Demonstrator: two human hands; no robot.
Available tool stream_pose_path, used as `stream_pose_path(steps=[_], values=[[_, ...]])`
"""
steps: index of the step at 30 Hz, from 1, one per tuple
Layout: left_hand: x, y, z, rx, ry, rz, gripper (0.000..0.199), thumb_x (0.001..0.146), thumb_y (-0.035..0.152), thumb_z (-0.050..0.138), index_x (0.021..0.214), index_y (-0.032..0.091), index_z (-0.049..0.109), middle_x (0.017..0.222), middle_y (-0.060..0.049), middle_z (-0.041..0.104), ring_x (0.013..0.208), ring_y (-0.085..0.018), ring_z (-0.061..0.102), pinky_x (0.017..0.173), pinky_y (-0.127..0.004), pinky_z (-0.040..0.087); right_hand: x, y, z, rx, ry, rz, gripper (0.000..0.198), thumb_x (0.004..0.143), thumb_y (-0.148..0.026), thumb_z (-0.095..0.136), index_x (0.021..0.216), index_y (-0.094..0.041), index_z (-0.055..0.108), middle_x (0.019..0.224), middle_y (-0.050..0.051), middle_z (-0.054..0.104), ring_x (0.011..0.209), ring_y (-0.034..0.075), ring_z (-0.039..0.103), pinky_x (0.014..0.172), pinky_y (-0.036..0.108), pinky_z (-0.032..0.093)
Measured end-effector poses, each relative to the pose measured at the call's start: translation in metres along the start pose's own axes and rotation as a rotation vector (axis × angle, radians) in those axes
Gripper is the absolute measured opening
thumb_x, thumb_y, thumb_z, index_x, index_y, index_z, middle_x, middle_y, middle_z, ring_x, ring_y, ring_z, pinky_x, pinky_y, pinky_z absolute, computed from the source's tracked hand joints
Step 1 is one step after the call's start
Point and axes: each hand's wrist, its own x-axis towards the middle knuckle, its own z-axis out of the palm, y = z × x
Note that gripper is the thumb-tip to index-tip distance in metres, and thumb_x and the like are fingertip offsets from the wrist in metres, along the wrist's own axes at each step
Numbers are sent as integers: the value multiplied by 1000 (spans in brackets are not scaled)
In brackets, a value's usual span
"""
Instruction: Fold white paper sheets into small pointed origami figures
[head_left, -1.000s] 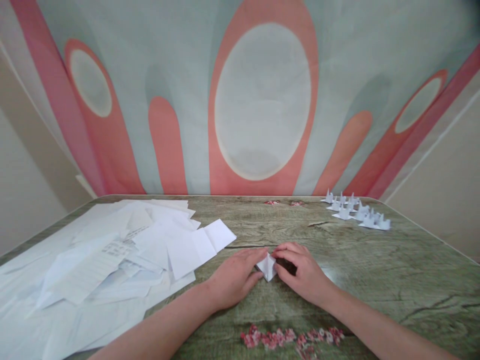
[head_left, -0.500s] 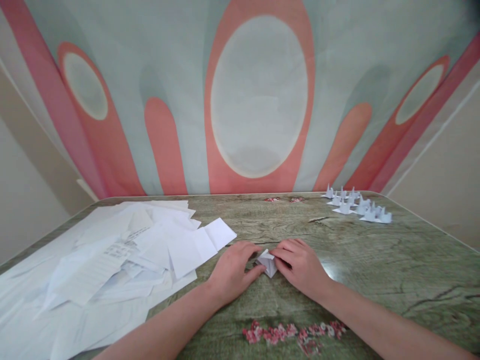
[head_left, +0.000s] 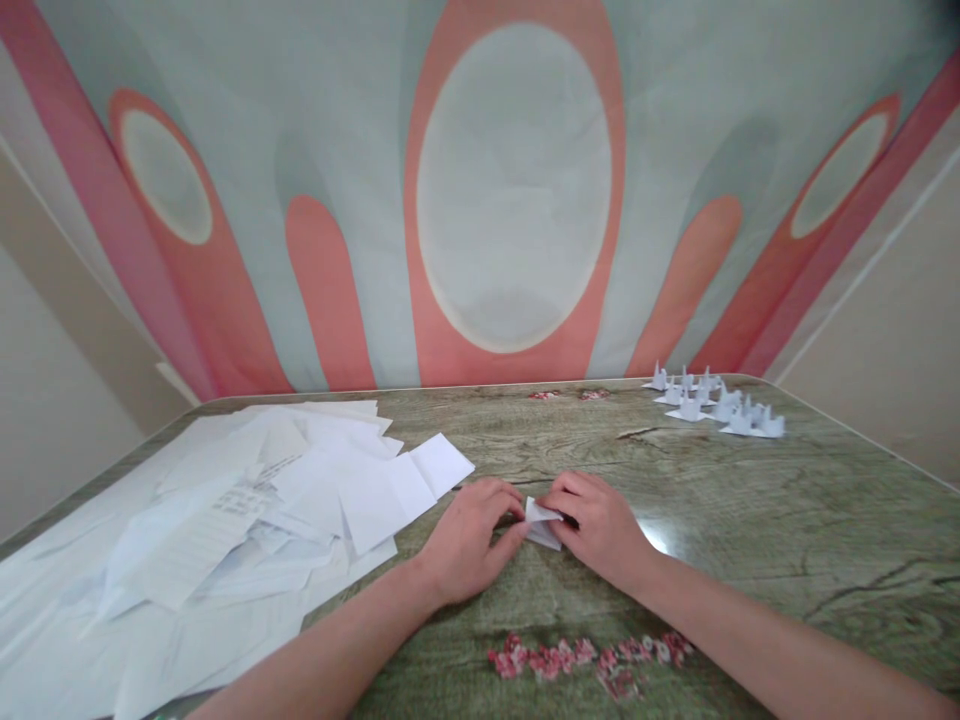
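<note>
Between my two hands, low over the table's middle, is a small folded white paper (head_left: 543,530). My left hand (head_left: 478,535) pinches its left edge with thumb and fingers. On the other side, my right hand (head_left: 596,525) grips the paper's right part, its fingertips covering some of the folds. A flap stands up at the top of the paper, and a flat pointed part lies below it.
A spread heap of white paper sheets (head_left: 225,560), some printed, covers the table's left side. Several small folded paper figures (head_left: 690,405) stand at the back right. Pink flower prints (head_left: 555,658) mark the wood-patterned table (head_left: 787,560). A patterned backdrop (head_left: 517,190) rises behind.
The folded paper has turned and changed shape between my fingers, its lower part now pointing more to the right. Both hands stay in nearly the same place, and the view has tilted slightly.
</note>
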Motion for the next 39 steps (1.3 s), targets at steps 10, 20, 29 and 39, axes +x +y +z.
stream_pose_path(steps=[10,20,29,39], values=[[3,-3,-1,-64,-41,-13,9,86,22,49,87,20,58,99,-4,59,96,-17,53,88,-31,39,0,3,0,9,29,-67,16,77,-11,58,84,-23,66,78,1,57,77,15,51,71,28,37],[6,0,-4,-145,-45,-30,4,80,22,58,81,19,61,91,-1,63,87,-15,56,84,-28,40,-2,-1,-3,58,22,-103,15,87,-23,50,84,-22,65,77,2,58,75,14,53,69,27,38],[3,0,-2,-147,-2,-101,11,83,27,53,86,19,60,88,-1,64,85,-16,57,82,-28,41,-4,-1,0,77,27,-61,20,89,-29,47,85,-21,66,77,3,58,73,15,53,68,27,39],[1,9,18,-52,159,-296,30,66,34,70,86,18,54,82,-1,59,77,-17,55,69,-28,42,-4,-6,-1,9,76,-71,10,81,-16,55,82,-21,64,78,2,60,72,16,53,68,29,38]])
